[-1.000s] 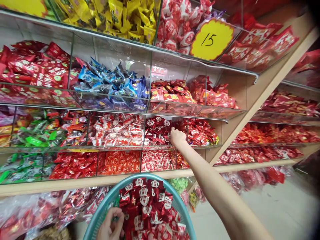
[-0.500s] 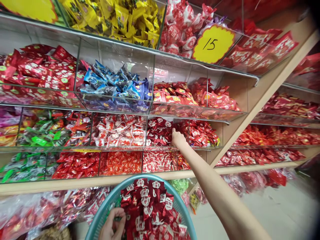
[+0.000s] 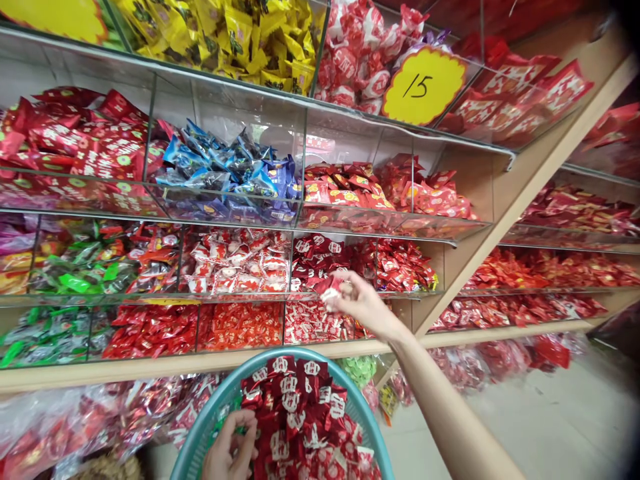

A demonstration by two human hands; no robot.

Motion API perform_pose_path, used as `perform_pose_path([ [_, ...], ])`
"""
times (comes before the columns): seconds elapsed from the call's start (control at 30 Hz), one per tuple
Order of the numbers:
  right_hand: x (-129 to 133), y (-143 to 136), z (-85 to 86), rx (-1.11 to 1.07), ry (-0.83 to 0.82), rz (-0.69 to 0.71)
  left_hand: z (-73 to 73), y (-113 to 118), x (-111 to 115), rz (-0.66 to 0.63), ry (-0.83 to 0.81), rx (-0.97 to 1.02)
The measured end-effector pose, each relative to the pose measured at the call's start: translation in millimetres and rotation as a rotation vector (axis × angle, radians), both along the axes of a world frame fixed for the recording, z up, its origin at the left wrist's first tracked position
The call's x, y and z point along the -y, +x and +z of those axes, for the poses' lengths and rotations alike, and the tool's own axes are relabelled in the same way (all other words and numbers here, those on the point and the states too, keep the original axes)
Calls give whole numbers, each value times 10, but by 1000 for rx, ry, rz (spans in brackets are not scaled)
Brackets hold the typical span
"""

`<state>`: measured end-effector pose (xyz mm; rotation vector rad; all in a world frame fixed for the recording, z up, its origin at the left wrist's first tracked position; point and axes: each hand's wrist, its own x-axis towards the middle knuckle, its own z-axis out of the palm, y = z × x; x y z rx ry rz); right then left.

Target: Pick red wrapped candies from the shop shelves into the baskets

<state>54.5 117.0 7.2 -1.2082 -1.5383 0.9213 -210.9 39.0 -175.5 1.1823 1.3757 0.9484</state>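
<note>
Between finger and thumb of my right hand [image 3: 363, 303] is a small red-and-white wrapped candy [image 3: 332, 292], held in front of the compartment of dark red candies [image 3: 313, 267]. A teal basket [image 3: 200, 433] at the bottom centre holds many dark red candies [image 3: 290, 400] with white print, lighter red ones nearer me and some green wrappers at its left. My left hand [image 3: 231, 443] is inside the basket's left side with its fingers curled, next to the dark red candies; what it grips, if anything, is hidden.
Clear-walled shelf compartments [image 3: 230, 297] hold red, white, green, blue and yellow candies. A yellow price tag [image 3: 424, 87] reads 15. Below the wooden shelf edge [image 3: 150, 370] lie bagged candies [image 3: 100, 427]. A slanted wooden post [image 3: 500, 227] stands at right.
My right hand has come back out of the dark red compartment, down and towards me, and now a candy shows in its fingers. My left hand has shifted slightly right and up.
</note>
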Motion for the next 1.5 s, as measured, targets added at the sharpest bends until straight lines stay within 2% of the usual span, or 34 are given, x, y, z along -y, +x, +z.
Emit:
perform_pose_path([
  [0.1, 291, -263, -264, -316, -200, 209, 189, 73, -73, -18, 21, 19],
  [0.23, 544, -544, -700, -443, -325, 272, 481, 164, -166, -66, 97, 46],
  [0.3, 641, -633, -924, -469, -403, 292, 551, 200, -171, -104, 83, 43],
  [0.43, 790, -717, -1293, -534, -521, 334, 483, 276, -92, -110, 27, 26],
  [0.53, 844, -721, -1442, -575, -543, 321, 379, 330, -22, -84, 25, 24],
  [0.67, 865, -727, -1443, -596, -540, 277, 350, 333, -21, -86, 1, 47],
  [0.87, 882, -789, -1335, -629, -502, 93, 472, 207, -154, -64, -1, 129],
  [1.07, 866, -849, -1399, -648, -445, -48, 551, 175, -155, -10, 21, 134],
  [1.17, 851, -871, -1448, -560, -373, -89, 534, 201, -140, -27, 17, 122],
  [1.3, 862, -876, -1475, -515, -358, -104, 473, 216, -145, -74, 42, 95],
  [1.4, 887, -881, -1473, -515, -357, -125, 453, 212, -157, -125, 114, 50],
  [1.5, 914, -903, -1477, -572, -384, -124, 449, 205, -168, -103, 210, 18],
])
